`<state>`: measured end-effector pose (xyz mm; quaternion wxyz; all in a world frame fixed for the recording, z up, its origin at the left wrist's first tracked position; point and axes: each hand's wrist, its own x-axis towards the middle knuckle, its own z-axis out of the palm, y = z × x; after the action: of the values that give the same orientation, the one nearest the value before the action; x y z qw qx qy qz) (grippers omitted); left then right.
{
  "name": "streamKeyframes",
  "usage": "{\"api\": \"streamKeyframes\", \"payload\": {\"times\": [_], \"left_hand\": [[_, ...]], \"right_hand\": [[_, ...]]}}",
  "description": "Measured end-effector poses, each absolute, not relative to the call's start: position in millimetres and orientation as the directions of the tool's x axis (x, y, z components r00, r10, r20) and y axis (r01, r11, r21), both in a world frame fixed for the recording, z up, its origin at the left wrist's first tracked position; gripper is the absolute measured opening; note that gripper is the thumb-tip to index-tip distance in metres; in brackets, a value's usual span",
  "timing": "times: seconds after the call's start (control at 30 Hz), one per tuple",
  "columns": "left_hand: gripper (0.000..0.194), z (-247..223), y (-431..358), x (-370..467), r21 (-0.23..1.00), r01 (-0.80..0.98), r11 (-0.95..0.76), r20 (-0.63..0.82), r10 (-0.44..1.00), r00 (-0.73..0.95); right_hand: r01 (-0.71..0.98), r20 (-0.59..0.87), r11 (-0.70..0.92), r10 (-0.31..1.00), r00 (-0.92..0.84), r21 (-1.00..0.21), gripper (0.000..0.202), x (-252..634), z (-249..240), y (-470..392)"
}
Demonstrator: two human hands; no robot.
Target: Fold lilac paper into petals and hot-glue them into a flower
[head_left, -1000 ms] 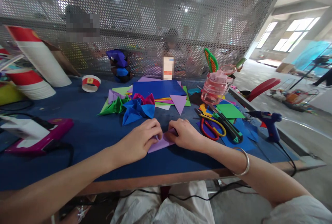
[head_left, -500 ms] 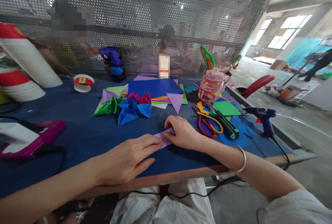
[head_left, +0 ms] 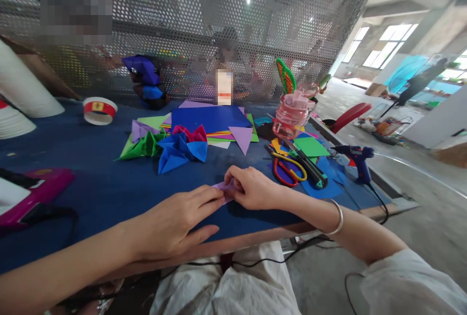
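A narrow folded strip of light purple paper (head_left: 226, 191) lies near the table's front edge, mostly covered by my fingers. My left hand (head_left: 178, 218) rests flat on its left end, thumb stretched out to the side. The right end is pinched between the thumb and bent fingers of my right hand (head_left: 251, 187). Beyond them a purple triangle (head_left: 242, 138) lies against a stack of coloured paper with a dark blue sheet (head_left: 211, 118) on top. Folded blue (head_left: 180, 152), green (head_left: 146, 145) and magenta (head_left: 189, 133) paper pieces sit left of the triangle.
Red-yellow scissors (head_left: 288, 169), a cutter (head_left: 310, 166) and a pink bottle (head_left: 291, 115) stand or lie to the right, beside a glue gun (head_left: 359, 159). At the left are a paper bowl (head_left: 99, 111) and a magenta device (head_left: 44, 193). Perforated metal rises behind the table.
The view has shifted a little to the right. The fingers of my right hand have moved closer to my left hand, and less of the purple strip shows between them.
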<state>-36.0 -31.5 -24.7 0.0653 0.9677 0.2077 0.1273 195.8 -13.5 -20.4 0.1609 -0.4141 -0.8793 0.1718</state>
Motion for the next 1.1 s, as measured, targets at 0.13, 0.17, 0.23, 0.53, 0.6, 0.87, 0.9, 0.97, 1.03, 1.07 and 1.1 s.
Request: {"api": "streamKeyframes", "payload": {"times": [0.13,0.17,0.23,0.53,0.6,0.87,0.9,0.97,1.03,1.07,1.1], "left_hand": [[0.042,-20.0,-32.1,-33.5,0.207,0.387,-0.899,0.225,0.428,0.875],[0.041,-19.7,-32.1,-33.2,0.214,0.387,-0.897,0.226,0.431,0.874],[0.041,-21.0,-32.2,-33.7,0.224,0.387,-0.894,0.23,0.435,0.871],[0.041,-27.4,-30.3,-40.2,0.206,0.383,-0.901,0.187,0.42,0.888],[0.04,-24.8,-29.3,-39.5,0.217,0.37,-0.903,0.185,0.411,0.893],[0.042,-22.7,-28.6,-40.5,0.228,0.355,-0.907,0.182,0.397,0.899],[0.041,-22.9,-28.5,-40.5,0.224,0.351,-0.909,0.184,0.393,0.901],[0.041,-23.0,-28.3,-40.3,0.227,0.344,-0.911,0.194,0.388,0.901],[0.04,-22.8,-28.3,-39.9,0.234,0.341,-0.91,0.204,0.389,0.898],[0.04,-22.7,-28.4,-39.7,0.234,0.34,-0.911,0.206,0.388,0.899],[0.04,-22.6,-28.5,-39.7,0.229,0.338,-0.913,0.208,0.385,0.899]], "right_hand": [[0.669,0.126,0.584,0.788,-0.602,-0.459,0.028,196.8,-15.6,-16.2],[0.669,0.116,0.582,0.788,-0.605,-0.462,0.028,196.7,-14.7,-16.4],[0.671,0.094,0.573,0.789,-0.608,-0.47,0.029,196.4,-13.2,-16.2],[0.711,-0.013,0.523,0.801,-0.598,-0.47,0.032,195.1,-7.9,-13.6],[0.733,-0.002,0.504,0.823,-0.568,-0.457,0.034,195.0,-8.9,-15.2],[0.808,0.041,0.346,0.927,-0.373,-0.477,0.058,204.8,-15.8,-20.3],[0.803,0.042,0.332,0.932,-0.359,-0.495,0.059,206.1,-16.4,-20.7],[0.793,0.047,0.316,0.938,-0.342,-0.521,0.062,208.4,-17.5,-21.4],[0.781,0.053,0.314,0.938,-0.341,-0.539,0.063,210.8,-18.7,-21.6],[0.774,0.053,0.316,0.937,-0.345,-0.548,0.062,212.2,-19.4,-21.6],[0.768,0.054,0.318,0.936,-0.349,-0.556,0.062,213.8,-19.9,-21.4]]}}
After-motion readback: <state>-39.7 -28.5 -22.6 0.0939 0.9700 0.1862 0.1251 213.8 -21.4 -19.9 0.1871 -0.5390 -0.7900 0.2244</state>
